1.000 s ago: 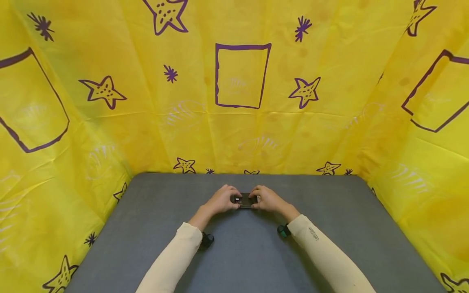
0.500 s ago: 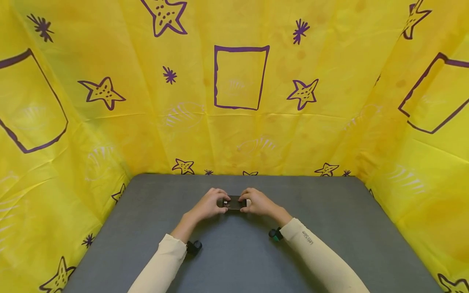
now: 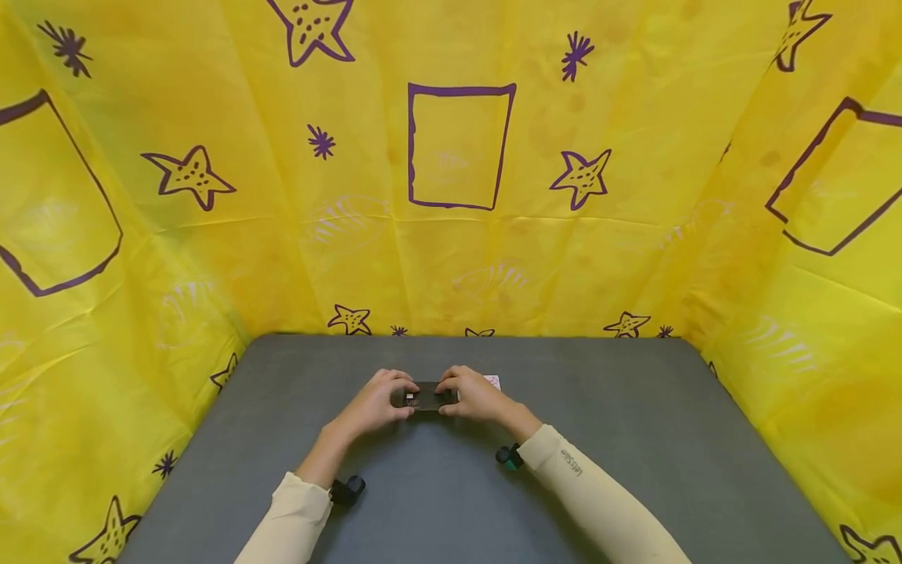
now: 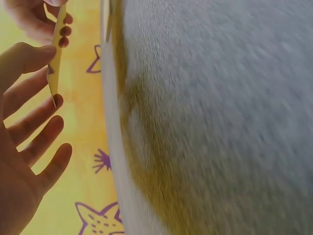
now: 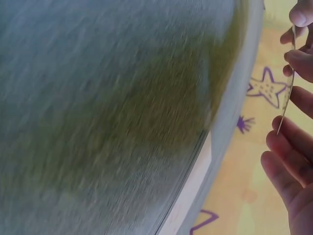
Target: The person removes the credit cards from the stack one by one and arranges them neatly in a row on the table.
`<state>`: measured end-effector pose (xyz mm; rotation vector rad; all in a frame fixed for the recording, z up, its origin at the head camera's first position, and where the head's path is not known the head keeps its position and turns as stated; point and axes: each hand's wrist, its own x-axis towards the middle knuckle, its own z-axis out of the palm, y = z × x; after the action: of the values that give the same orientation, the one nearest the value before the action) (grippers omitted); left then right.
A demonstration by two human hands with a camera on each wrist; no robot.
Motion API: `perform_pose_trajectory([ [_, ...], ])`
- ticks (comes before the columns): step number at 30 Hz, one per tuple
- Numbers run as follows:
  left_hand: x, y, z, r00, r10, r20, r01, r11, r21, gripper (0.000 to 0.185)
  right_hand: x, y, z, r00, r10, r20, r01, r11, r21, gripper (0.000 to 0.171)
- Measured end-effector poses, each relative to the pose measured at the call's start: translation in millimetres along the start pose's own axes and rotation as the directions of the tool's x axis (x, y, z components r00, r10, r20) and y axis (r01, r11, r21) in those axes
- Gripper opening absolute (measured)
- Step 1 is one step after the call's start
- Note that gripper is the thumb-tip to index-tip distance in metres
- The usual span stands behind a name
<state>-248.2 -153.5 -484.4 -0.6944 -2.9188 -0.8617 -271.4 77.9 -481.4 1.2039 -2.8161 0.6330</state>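
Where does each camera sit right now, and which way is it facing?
Head: worn on the head, looking forward and down at the grey table; shows both sleeves, the left hand and right hand holding a black card.
Left wrist: on the left wrist, skimming along the table toward the yellow sheet; shows the left palm and fingers at the card's edge.
Right wrist: mirrored, showing right fingers.
Shared: all three see the card, edge-on in both wrist views, and each wrist view also shows the other hand's fingertips.
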Motion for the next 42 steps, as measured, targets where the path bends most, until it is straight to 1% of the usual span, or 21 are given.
perform_pose_trajectory([
  [8,-17.7,-10.5,-11.4,1.000,-0.004,0.004,0.004,1.000,0.023,0.032,11.6,-17.5,11.9,1.000,-0.017,0.006,0.017,0.999,-0.042,0.030],
  [13,-30.9,-20.0,-24.1,0.999,-0.042,0.017,0.042,0.999,0.024,0.032,22.0,-33.9,19.8,1.000,-0.024,0.015,0.025,0.998,-0.062,0.031],
  [18,-40.4,-32.8,-34.9,0.998,-0.059,0.028,0.059,0.998,0.024,0.032,32.0,-48.8,27.2,1.000,-0.027,0.014,0.029,0.996,-0.082,0.031],
  [23,-51.9,-44.2,-41.6,0.997,-0.070,0.018,0.069,0.997,0.018,0.032,40.6,-61.1,33.8,0.999,-0.047,0.014,0.048,0.995,-0.087,0.031],
  [26,-59.8,-48.5,-45.6,0.998,-0.063,0.005,0.063,0.998,0.020,0.033,45.9,-68.3,37.0,0.998,-0.056,0.020,0.058,0.994,-0.094,0.031],
  [34,-78.5,-58.1,-57.9,0.996,-0.071,-0.046,0.072,0.997,0.021,0.034,59.4,-88.8,47.0,0.998,-0.062,0.014,0.064,0.993,-0.102,0.030],
  [42,-94.5,-73.0,-66.1,0.994,-0.097,-0.041,0.098,0.995,0.022,0.033,70.4,-107.4,61.2,0.999,-0.043,0.025,0.045,0.994,-0.102,0.030],
])
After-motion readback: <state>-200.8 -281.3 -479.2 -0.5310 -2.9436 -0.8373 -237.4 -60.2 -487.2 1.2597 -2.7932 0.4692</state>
